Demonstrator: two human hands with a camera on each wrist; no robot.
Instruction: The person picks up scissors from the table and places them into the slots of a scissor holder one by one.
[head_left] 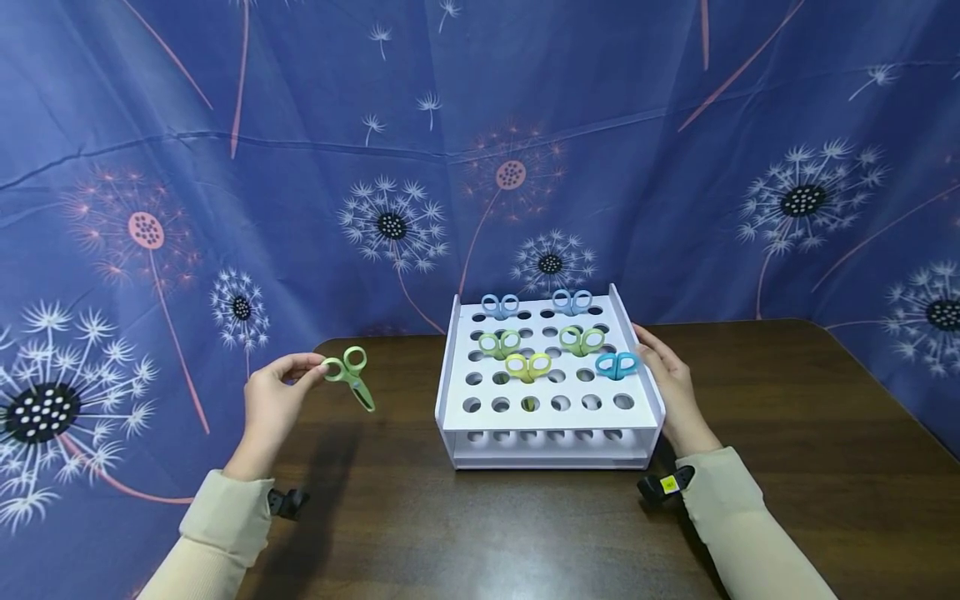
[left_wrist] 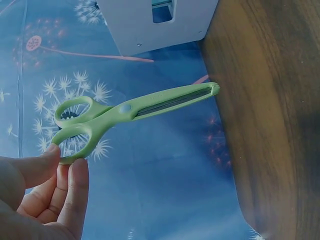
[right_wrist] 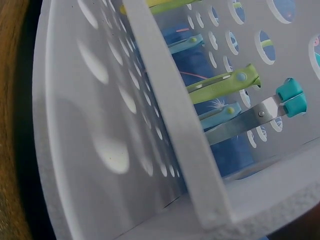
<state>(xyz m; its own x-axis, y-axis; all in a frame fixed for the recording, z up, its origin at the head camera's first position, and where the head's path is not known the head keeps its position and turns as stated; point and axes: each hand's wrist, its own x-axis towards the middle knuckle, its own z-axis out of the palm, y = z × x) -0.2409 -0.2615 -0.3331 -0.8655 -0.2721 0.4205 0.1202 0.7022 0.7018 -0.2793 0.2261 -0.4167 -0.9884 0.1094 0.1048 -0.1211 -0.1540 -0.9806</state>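
Observation:
My left hand (head_left: 276,406) pinches a pair of green scissors (head_left: 352,377) by one finger ring, thumb against fingertips. In the left wrist view the scissors (left_wrist: 125,107) have closed blades, with the tip away from the hand. They hang in the air left of a white rack (head_left: 487,418) with rows of round holes. Against the rack's right side lies my right hand (head_left: 675,396), fingers fairly straight and partly hidden by the side wall. The right wrist view shows no hand, only the rack's inside (right_wrist: 65,125) and hanging scissors.
Upright in the rack stand blue scissors (head_left: 499,306) at the back, green scissors (head_left: 582,340) in the middle, and yellow scissors (head_left: 528,367) and teal scissors (head_left: 617,365) farther forward. The brown table (head_left: 810,433) ends at a blue dandelion-print cloth (head_left: 645,192).

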